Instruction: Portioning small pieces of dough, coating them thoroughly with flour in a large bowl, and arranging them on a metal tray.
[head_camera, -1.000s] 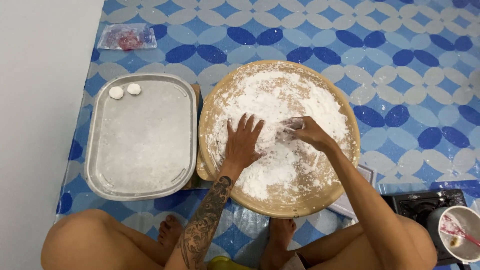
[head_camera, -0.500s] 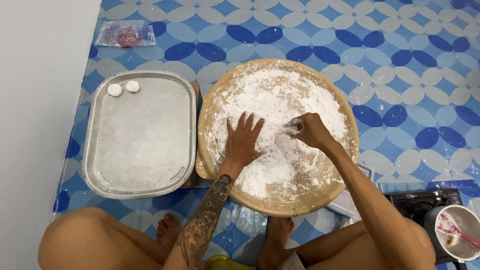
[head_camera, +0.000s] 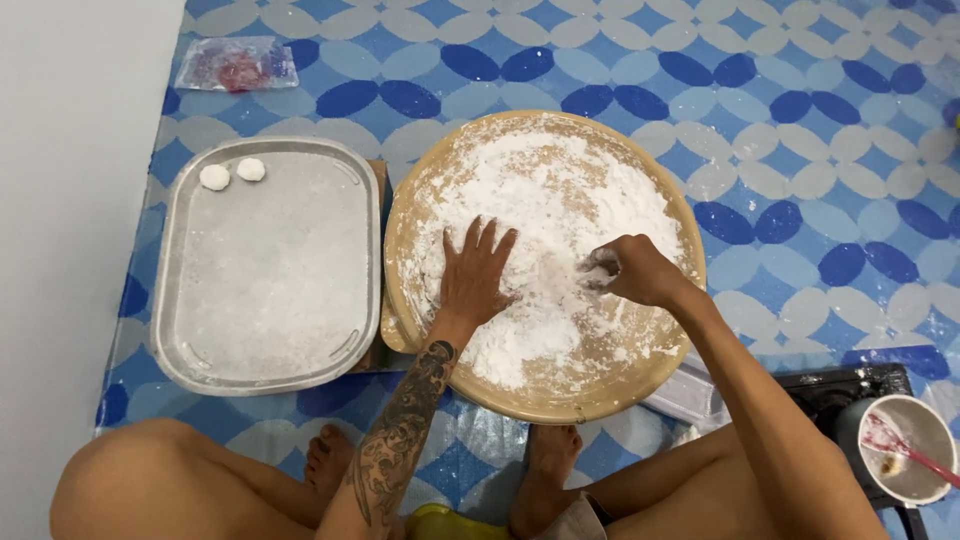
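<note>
On the round wooden tray (head_camera: 640, 385) heaped with white flour (head_camera: 560, 200), the left hand (head_camera: 475, 275) lies flat with fingers spread while the right hand (head_camera: 640, 272) pinches a small floured lump (head_camera: 600, 272), beside an oblong metal tray (head_camera: 265, 360) holding two white dough balls (head_camera: 232, 174).

Left hand (head_camera: 475, 275) flat, right hand (head_camera: 635, 270) pinching flour (head_camera: 560, 190) on round tray (head_camera: 400, 300).

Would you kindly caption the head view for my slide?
Left hand flat, right hand pinching in a floured round tray, beside a metal tray.
</note>
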